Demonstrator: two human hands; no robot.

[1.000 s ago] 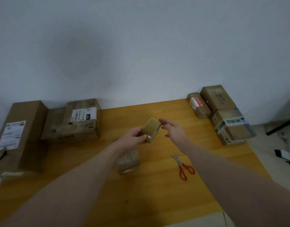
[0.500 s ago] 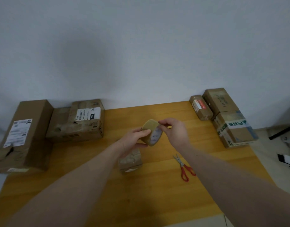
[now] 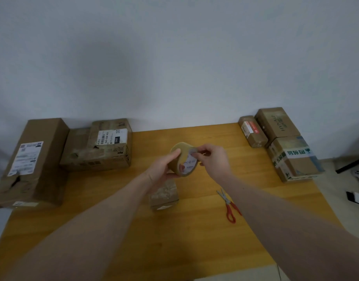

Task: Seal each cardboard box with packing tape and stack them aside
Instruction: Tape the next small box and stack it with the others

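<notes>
Bench [image 3: 195, 240], boxes, tape roll: tape held above bench.
Tall box [image 3: 30, 161] stood far left; small box [image 3: 164, 196] lay centre; left hand [image 3: 162, 169] gripped tape roll [image 3: 181, 159] above it; right hand [image 3: 214, 161] fingers pinched its edge; scissors [image 3: 228, 205] nearby.

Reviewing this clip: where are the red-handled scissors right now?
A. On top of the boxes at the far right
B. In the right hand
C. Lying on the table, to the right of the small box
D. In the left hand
C: the scissors lie flat on the table, right of the small box; both hands are on the tape roll.
</notes>
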